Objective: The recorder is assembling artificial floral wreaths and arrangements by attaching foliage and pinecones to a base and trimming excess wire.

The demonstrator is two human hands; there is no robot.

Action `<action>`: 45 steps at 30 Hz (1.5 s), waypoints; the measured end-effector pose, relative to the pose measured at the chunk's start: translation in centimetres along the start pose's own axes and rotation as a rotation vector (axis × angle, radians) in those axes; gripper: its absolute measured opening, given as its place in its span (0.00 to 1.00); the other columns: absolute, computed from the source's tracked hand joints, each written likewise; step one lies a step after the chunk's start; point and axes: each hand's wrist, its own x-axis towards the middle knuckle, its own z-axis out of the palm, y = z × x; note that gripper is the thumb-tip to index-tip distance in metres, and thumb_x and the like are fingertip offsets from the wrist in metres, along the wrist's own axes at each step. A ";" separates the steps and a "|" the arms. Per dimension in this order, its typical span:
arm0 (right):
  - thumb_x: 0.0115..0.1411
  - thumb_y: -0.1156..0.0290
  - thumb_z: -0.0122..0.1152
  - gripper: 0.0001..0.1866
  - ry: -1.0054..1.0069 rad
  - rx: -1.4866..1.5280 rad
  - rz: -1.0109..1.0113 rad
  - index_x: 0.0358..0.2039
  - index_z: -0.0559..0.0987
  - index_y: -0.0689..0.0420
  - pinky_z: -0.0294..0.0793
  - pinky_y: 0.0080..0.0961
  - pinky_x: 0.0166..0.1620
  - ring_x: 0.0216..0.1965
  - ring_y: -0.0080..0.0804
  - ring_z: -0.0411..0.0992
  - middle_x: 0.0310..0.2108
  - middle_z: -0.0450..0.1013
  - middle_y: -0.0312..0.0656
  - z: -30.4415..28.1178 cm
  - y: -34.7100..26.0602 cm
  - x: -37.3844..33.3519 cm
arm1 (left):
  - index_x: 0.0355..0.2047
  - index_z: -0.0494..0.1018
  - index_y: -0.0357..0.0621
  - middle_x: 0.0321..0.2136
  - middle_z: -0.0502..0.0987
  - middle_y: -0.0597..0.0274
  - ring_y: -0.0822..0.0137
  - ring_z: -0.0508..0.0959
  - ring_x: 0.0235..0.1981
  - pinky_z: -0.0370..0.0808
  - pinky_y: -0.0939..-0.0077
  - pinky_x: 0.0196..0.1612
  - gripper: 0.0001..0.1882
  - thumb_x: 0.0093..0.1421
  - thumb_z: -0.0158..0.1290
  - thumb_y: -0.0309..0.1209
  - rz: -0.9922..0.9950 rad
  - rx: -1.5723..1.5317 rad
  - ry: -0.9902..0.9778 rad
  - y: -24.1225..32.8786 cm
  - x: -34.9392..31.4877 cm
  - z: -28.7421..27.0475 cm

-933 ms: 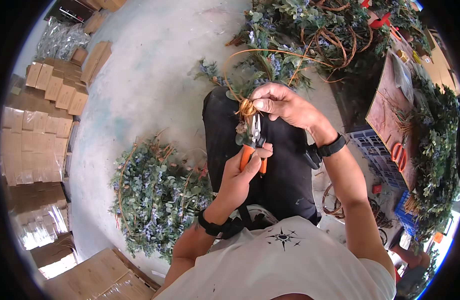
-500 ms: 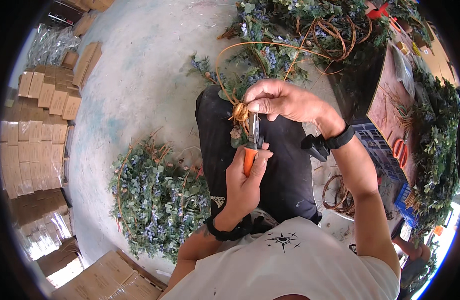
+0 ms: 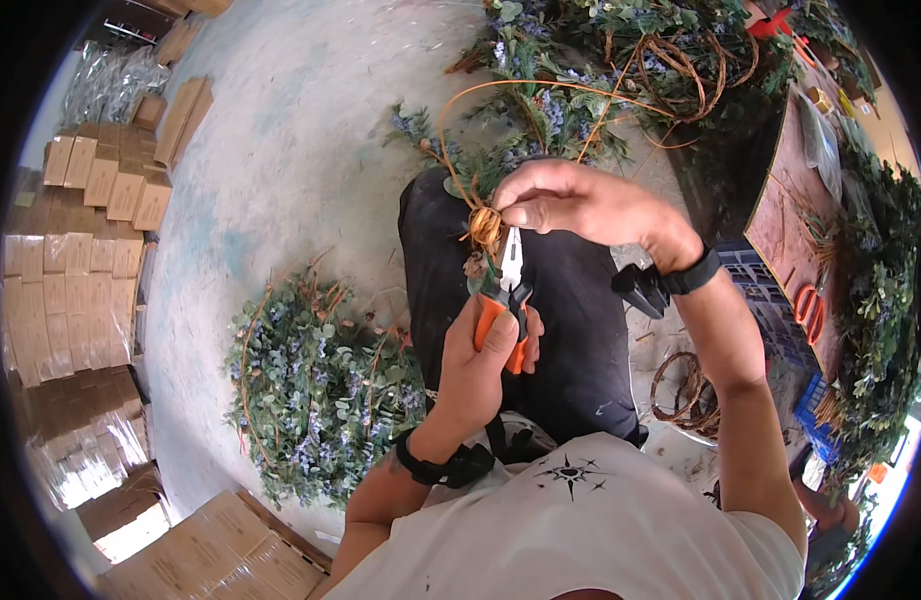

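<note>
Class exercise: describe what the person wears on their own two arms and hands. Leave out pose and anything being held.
Both hands are bare, with no gloves. The left hand has a black band at the wrist. The right hand has a black strap at the wrist with a small black device attached. The forearms are uncovered; short white shirt sleeves end at the upper arms.

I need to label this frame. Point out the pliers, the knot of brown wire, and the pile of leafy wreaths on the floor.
pliers (image 3: pixel 510 262): head view, on the metal nose.
knot of brown wire (image 3: pixel 485 226): head view, on the coiled middle.
pile of leafy wreaths (image 3: pixel 315 385): head view, on the greenery in the middle of the pile.
</note>
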 end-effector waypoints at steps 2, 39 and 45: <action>0.67 0.75 0.63 0.19 0.088 -0.102 -0.199 0.58 0.78 0.56 0.73 0.30 0.60 0.58 0.29 0.72 0.55 0.75 0.40 0.7 0.6 -1.8 | 0.46 0.68 0.38 0.36 0.77 0.57 0.72 0.76 0.28 0.76 0.75 0.33 0.18 0.76 0.48 0.44 -0.002 -0.058 -0.042 0.3 0.0 -0.6; 0.51 0.68 0.68 0.09 0.195 -0.660 -0.406 0.25 0.78 0.59 0.75 0.37 0.29 0.24 0.46 0.78 0.20 0.75 0.47 0.8 1.2 6.6 | 0.48 0.73 0.40 0.27 0.69 0.73 0.82 0.66 0.24 0.65 0.85 0.27 0.12 0.70 0.56 0.33 -0.281 -0.152 -0.148 0.6 0.1 -3.7; 0.50 0.72 0.73 0.11 0.215 -0.645 -0.332 0.25 0.76 0.59 0.69 0.31 0.28 0.22 0.36 0.71 0.20 0.70 0.41 1.7 0.8 5.4 | 0.46 0.73 0.37 0.30 0.75 0.65 0.72 0.72 0.31 0.72 0.71 0.39 0.13 0.69 0.56 0.34 -0.059 0.428 -0.230 2.8 2.0 -6.6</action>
